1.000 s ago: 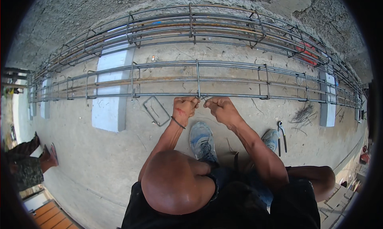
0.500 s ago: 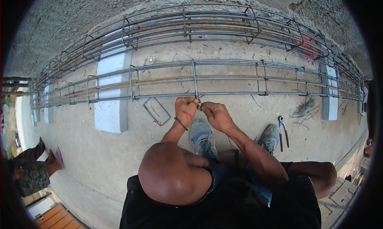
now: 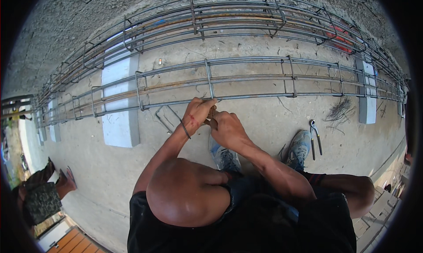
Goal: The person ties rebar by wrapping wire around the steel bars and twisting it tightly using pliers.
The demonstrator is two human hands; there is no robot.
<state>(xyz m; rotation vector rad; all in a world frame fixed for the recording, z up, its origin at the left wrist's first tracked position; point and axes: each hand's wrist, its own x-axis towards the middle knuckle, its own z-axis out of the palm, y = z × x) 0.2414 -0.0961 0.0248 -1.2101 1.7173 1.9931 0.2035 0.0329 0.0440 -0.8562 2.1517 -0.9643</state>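
Note:
Just below the lower bar of the near rebar cage (image 3: 260,95), my two hands meet beside an upright stirrup (image 3: 209,79). My left hand (image 3: 196,113) is closed, its thumb and fingertips close to the bar at the stirrup's lower corner. Pressed against its fingers is my right hand (image 3: 228,128), also closed. Whatever lies in their fingers is too small and hidden to make out. A loose rectangular stirrup (image 3: 164,120) lies on the floor, partly behind my left wrist. Pincers with dark handles (image 3: 314,139) rest beside my right shoe (image 3: 299,148).
A second rebar cage (image 3: 238,18) runs along the rough wall. Pale blocks (image 3: 120,129) (image 3: 367,112) sit under the cages. A tangle of thin wire (image 3: 339,113) is on the floor at right. Another person's leg (image 3: 66,182) shows at far left.
The view has shifted slightly. My right hand has turned and moved lower beside my left hand, and both hands have shifted a little left. The pincers lie as before.

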